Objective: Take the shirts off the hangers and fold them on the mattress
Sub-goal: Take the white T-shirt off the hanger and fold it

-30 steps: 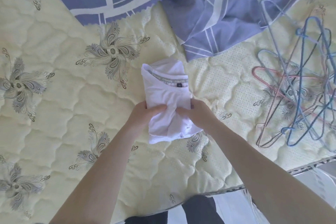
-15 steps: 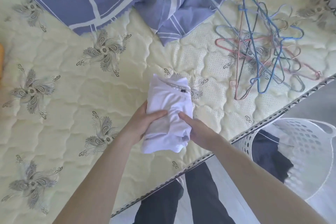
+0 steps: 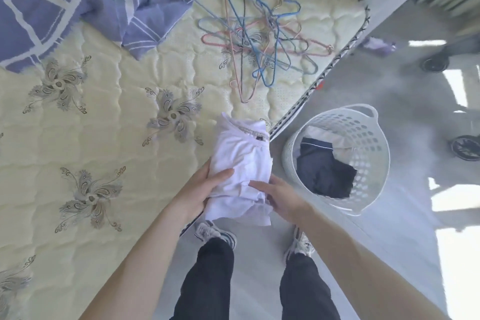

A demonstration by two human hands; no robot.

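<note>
Left hand [image 3: 197,196] and right hand [image 3: 284,196] both grip the folded shirt [image 3: 241,156] just beside the basket [image 3: 374,143]. Fold looks done, guessing next it goes in flat.

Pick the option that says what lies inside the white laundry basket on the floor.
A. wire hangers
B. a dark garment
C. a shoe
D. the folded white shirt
B: a dark garment lies in the laundry basket, while the hangers lie on the mattress and the left hand and right hand hold the white shirt.
</note>
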